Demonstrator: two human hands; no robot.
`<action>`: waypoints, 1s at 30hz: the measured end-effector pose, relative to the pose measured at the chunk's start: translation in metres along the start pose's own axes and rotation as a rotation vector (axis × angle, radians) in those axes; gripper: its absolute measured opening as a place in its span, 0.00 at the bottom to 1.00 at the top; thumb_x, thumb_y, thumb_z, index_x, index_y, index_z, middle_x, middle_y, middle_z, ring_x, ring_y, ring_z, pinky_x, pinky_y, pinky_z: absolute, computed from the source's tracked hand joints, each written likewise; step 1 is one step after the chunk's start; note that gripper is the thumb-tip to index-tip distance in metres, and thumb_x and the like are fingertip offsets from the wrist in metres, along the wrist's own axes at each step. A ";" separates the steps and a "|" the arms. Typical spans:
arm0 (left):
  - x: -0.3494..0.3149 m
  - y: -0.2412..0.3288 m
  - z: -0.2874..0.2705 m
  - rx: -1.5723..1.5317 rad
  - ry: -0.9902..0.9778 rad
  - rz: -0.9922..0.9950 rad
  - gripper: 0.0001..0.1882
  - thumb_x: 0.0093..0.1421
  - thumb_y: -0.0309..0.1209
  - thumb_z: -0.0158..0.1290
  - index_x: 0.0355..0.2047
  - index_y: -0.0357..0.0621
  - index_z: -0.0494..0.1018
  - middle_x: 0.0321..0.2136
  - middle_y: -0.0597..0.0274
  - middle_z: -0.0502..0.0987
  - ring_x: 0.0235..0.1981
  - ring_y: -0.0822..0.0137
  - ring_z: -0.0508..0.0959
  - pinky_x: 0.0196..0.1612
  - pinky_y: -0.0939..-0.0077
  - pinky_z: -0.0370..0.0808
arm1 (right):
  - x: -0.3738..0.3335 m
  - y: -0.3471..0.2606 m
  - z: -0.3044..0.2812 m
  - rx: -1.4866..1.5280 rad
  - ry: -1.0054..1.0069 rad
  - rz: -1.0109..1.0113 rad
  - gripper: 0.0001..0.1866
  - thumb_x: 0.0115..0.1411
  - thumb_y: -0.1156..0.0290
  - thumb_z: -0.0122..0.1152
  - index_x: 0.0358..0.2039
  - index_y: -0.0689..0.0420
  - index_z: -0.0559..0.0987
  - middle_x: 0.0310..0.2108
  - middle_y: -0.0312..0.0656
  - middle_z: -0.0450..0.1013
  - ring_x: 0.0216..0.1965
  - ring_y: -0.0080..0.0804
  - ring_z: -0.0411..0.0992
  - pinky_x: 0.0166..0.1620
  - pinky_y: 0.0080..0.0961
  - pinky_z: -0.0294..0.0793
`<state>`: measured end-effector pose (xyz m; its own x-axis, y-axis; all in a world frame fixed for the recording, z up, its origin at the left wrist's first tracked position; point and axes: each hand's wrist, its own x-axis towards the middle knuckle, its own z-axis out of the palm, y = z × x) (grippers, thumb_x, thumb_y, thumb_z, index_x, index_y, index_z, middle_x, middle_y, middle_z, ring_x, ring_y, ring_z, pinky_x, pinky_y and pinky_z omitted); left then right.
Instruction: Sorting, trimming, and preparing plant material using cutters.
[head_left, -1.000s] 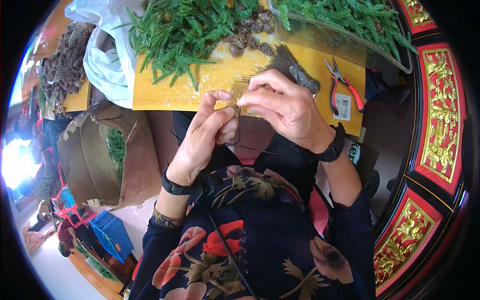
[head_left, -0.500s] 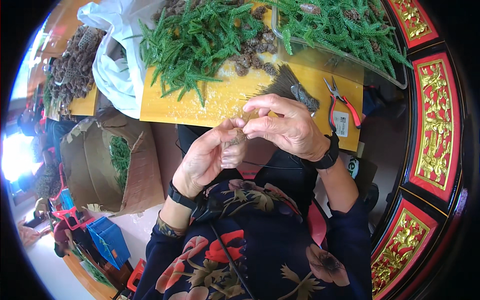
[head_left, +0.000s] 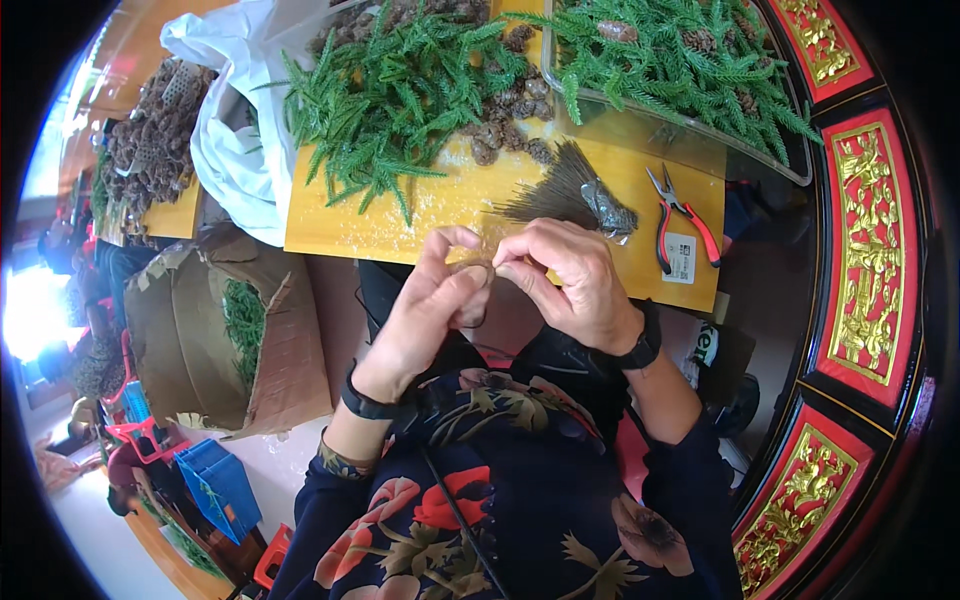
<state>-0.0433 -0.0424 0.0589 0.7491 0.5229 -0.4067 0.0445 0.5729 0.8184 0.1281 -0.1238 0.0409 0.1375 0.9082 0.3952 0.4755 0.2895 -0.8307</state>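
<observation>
In front of my lap, my left hand (head_left: 430, 305) is closed around a small brown piece that looks like a pine cone (head_left: 472, 266), mostly covered by the fingers. The fingertips of my right hand (head_left: 570, 275) pinch at its side, on what seems a thin dark wire; the fingers hide most of it. Just beyond my right hand, a bundle of thin dark wires (head_left: 560, 190) lies fanned out on the yellow table (head_left: 370, 232), wrapped at one end. Pliers with red and black handles (head_left: 680, 212) rest to its right, partly over a white label.
Green artificial fir sprigs (head_left: 390, 110) are heaped on the table beside loose pine cones (head_left: 500, 125). A clear plastic bin (head_left: 640, 115) holds more sprigs. At left stand a white plastic bag (head_left: 225, 130), an open cardboard box (head_left: 200, 340) and a blue crate (head_left: 215, 490). Carved red-gold panels (head_left: 865, 250) line the right.
My right hand has come down and its raised fingers have curled in to the small brown piece. My left hand has turned, its index finger now lifted, with the thumb over the piece.
</observation>
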 end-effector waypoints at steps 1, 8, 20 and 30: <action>0.001 -0.001 0.003 0.158 0.068 0.088 0.15 0.63 0.24 0.47 0.49 0.43 0.58 0.26 0.63 0.68 0.20 0.71 0.67 0.23 0.80 0.64 | -0.002 -0.002 0.002 -0.004 0.025 0.089 0.04 0.55 0.80 0.62 0.31 0.59 0.77 0.29 0.37 0.74 0.27 0.26 0.72 0.31 0.21 0.70; 0.007 -0.004 0.015 0.994 0.125 0.544 0.21 0.61 0.22 0.49 0.50 0.36 0.52 0.34 0.43 0.76 0.28 0.48 0.78 0.30 0.66 0.74 | -0.020 0.005 0.029 0.534 0.238 0.466 0.02 0.62 0.78 0.57 0.35 0.59 0.75 0.29 0.31 0.72 0.26 0.17 0.67 0.29 0.17 0.66; 0.016 0.007 -0.005 0.857 0.171 0.353 0.21 0.62 0.31 0.53 0.52 0.40 0.60 0.26 0.55 0.75 0.24 0.63 0.77 0.29 0.73 0.72 | -0.037 0.012 0.042 1.397 0.404 0.713 0.06 0.64 0.72 0.57 0.40 0.58 0.76 0.26 0.28 0.67 0.23 0.13 0.60 0.25 0.13 0.57; 0.082 0.034 -0.099 1.514 0.713 0.567 0.13 0.61 0.33 0.55 0.43 0.42 0.69 0.22 0.60 0.76 0.23 0.69 0.74 0.26 0.76 0.68 | -0.031 0.005 0.038 1.356 0.367 0.718 0.05 0.64 0.71 0.57 0.39 0.58 0.75 0.25 0.27 0.64 0.22 0.14 0.59 0.26 0.14 0.57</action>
<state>-0.0463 0.0826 0.0134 0.4992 0.8163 0.2905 0.7314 -0.5768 0.3638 0.0937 -0.1388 0.0093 0.2732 0.9080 -0.3175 -0.8519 0.0752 -0.5182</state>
